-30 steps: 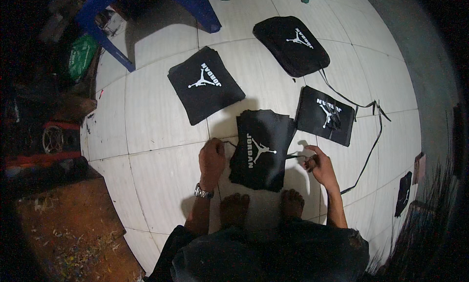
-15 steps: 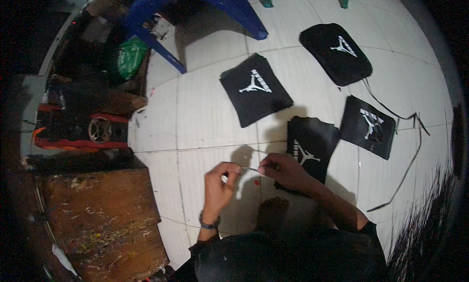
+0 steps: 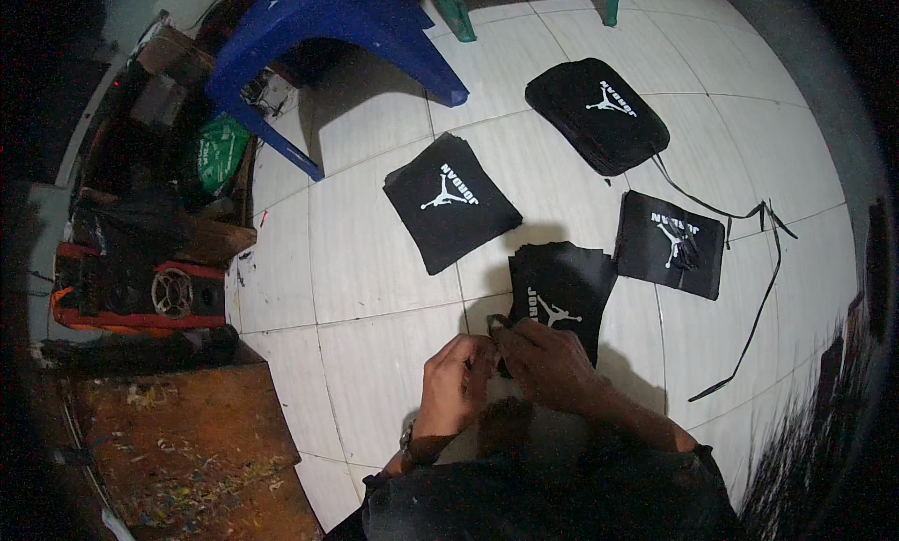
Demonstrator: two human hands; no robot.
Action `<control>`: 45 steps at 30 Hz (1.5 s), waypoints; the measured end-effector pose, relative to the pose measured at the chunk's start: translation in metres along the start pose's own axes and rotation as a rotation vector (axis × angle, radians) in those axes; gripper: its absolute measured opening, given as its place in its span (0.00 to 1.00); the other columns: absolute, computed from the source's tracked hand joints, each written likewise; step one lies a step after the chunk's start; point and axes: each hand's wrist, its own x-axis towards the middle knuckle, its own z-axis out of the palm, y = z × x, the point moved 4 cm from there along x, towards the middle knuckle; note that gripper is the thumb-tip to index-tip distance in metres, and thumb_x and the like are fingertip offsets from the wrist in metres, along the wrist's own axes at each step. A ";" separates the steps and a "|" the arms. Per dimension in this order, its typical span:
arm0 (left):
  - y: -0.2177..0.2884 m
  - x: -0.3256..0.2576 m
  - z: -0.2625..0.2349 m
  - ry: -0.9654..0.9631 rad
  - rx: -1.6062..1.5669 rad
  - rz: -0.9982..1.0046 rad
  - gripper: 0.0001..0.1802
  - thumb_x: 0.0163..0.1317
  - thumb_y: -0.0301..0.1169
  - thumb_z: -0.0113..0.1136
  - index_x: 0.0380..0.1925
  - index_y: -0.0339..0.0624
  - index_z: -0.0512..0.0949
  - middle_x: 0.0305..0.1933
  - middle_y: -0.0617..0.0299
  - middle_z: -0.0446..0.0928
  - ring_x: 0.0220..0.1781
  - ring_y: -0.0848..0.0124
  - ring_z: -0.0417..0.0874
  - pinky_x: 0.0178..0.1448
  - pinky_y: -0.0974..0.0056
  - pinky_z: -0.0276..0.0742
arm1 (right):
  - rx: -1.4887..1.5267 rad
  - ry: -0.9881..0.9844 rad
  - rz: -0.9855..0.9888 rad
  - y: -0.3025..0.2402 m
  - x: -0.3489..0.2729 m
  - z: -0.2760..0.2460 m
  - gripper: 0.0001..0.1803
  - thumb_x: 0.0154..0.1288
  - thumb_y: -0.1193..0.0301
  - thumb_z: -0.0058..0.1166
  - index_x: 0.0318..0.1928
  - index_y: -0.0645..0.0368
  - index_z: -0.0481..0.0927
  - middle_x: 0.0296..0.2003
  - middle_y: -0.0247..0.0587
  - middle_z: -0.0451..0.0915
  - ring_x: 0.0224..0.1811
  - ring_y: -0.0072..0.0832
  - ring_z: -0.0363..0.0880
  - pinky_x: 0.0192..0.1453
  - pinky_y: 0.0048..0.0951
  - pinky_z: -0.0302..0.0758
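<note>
My left hand and my right hand are close together over the tiled floor, fingers pinched. What they pinch is too small and too hidden to make out. Under my right hand lies a stack of black printed panels, partly covered by the hand, with a white figure on top. Beyond my hands to the left is another black stack with the same kind of print. On the right rests a smaller black printed stack with dark strands lying across its print.
Farther back sits a rounded black stack, and thin black cords trail along the right. A blue plastic stool and green legs stand at the far side. At left are a red-edged speaker and a stained wooden board.
My hands have drawn together; the thin dark piece stretched between their fingertips before no longer shows. The view has shifted, so the floor things appear farther left.
</note>
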 end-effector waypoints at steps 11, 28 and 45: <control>0.009 0.004 -0.009 0.006 0.010 0.162 0.10 0.64 0.19 0.64 0.46 0.32 0.81 0.38 0.53 0.83 0.40 0.60 0.87 0.48 0.64 0.82 | 0.584 -0.180 0.378 0.029 -0.006 -0.002 0.13 0.75 0.67 0.55 0.41 0.65 0.85 0.27 0.42 0.81 0.34 0.24 0.81 0.38 0.33 0.76; 0.000 0.003 0.005 -0.033 -0.050 0.112 0.14 0.58 0.16 0.68 0.45 0.36 0.82 0.50 0.51 0.83 0.48 0.54 0.88 0.46 0.57 0.86 | 0.985 -0.167 0.406 0.024 -0.006 -0.003 0.11 0.76 0.70 0.57 0.52 0.62 0.79 0.27 0.26 0.72 0.25 0.14 0.66 0.27 0.22 0.62; 0.019 0.003 -0.009 -0.126 -0.025 0.118 0.17 0.60 0.22 0.73 0.49 0.35 0.83 0.46 0.50 0.84 0.51 0.55 0.88 0.53 0.56 0.85 | 0.725 -0.034 0.560 0.024 -0.014 -0.018 0.10 0.71 0.66 0.65 0.43 0.60 0.87 0.33 0.31 0.84 0.34 0.15 0.76 0.37 0.24 0.74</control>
